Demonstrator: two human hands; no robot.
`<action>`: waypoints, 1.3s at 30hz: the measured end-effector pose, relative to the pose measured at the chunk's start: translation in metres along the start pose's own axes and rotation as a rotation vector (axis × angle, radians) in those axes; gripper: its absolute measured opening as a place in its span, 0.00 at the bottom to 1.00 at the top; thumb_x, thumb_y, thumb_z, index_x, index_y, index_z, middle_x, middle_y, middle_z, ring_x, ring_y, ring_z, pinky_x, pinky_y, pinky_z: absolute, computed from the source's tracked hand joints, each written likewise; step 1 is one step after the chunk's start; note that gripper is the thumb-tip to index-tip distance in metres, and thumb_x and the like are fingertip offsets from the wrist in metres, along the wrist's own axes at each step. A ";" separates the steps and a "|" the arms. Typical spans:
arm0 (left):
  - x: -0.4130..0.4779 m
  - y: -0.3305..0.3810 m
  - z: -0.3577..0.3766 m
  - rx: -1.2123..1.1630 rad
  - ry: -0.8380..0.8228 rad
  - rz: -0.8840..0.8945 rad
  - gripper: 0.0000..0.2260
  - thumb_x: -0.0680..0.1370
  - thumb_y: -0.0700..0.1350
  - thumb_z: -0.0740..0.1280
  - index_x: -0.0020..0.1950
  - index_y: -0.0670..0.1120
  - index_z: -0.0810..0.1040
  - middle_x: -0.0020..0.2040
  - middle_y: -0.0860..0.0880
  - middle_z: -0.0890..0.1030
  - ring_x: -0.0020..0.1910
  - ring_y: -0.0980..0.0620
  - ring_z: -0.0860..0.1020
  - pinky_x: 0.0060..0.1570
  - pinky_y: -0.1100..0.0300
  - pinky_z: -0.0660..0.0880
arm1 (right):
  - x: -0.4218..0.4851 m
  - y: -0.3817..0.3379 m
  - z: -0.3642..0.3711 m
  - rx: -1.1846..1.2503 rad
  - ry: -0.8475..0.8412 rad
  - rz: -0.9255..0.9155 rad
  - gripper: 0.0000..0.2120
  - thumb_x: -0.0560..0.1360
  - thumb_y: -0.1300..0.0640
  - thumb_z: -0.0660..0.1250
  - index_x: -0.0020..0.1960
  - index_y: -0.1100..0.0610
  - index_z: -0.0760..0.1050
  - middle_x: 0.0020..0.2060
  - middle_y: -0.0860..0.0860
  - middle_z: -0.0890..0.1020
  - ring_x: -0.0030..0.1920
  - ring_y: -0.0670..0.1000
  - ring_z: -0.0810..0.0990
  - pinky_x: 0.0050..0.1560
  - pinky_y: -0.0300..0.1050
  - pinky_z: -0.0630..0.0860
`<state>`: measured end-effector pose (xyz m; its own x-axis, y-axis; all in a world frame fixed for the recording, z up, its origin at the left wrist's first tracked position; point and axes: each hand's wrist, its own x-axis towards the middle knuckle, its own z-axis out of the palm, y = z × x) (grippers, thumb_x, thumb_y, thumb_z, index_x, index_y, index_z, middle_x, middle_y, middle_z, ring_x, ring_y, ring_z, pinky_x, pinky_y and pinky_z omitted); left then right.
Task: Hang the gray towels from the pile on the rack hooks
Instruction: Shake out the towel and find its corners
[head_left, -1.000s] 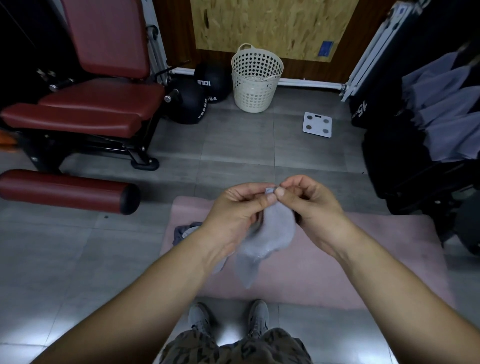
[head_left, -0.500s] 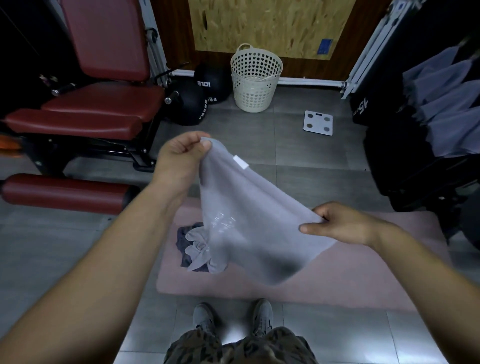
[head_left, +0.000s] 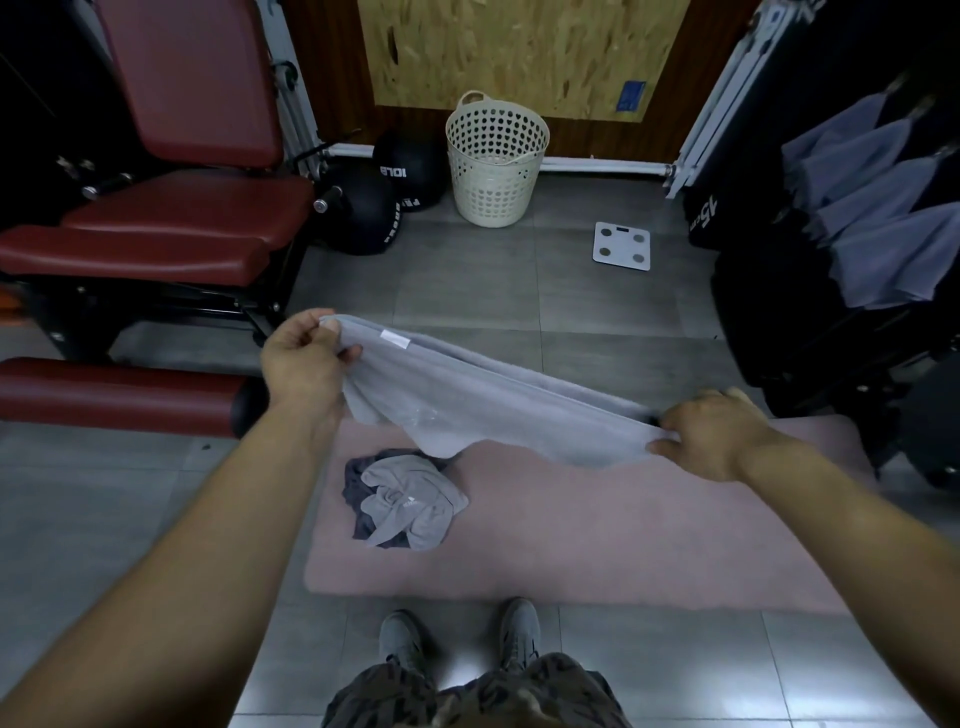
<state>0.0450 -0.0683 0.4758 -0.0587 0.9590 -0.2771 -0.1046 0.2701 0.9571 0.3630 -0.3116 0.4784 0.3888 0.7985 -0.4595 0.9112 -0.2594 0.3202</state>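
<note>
Gray towel (head_left: 483, 402) stretched btwn left hand (head_left: 306, 366) & right hand (head_left: 711, 436).

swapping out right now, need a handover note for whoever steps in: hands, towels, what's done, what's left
Hands: left hand grips one end of a gray towel, right hand grips the other; it is stretched between them above the pink mat.
Pile: a few crumpled towels on the mat's left part.
Done: several hung towels at the far right.
Left: hang the held towel beside them, then the pile.
</note>
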 end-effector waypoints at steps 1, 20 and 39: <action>0.002 -0.002 -0.002 -0.010 0.021 -0.010 0.07 0.82 0.37 0.64 0.46 0.45 0.78 0.40 0.50 0.79 0.37 0.58 0.78 0.45 0.60 0.81 | 0.000 0.002 0.004 -0.028 0.009 0.021 0.18 0.80 0.38 0.57 0.60 0.45 0.77 0.61 0.47 0.81 0.66 0.52 0.74 0.65 0.47 0.63; 0.021 -0.027 -0.024 -0.023 0.160 -0.105 0.04 0.80 0.38 0.67 0.51 0.43 0.81 0.44 0.46 0.81 0.43 0.50 0.79 0.45 0.58 0.79 | -0.012 0.023 0.027 0.589 0.314 -0.085 0.12 0.74 0.46 0.73 0.40 0.55 0.81 0.46 0.47 0.76 0.46 0.47 0.75 0.46 0.40 0.71; 0.014 -0.025 -0.037 0.000 0.058 0.058 0.03 0.79 0.40 0.68 0.52 0.44 0.80 0.41 0.52 0.78 0.36 0.64 0.75 0.45 0.69 0.73 | -0.009 0.022 -0.005 1.818 0.423 0.207 0.11 0.70 0.54 0.77 0.44 0.60 0.80 0.31 0.47 0.83 0.35 0.44 0.81 0.40 0.36 0.79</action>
<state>0.0095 -0.0650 0.4453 -0.1224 0.9664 -0.2259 -0.0992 0.2146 0.9717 0.3788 -0.3213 0.4937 0.7011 0.6734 -0.2343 -0.0152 -0.3144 -0.9492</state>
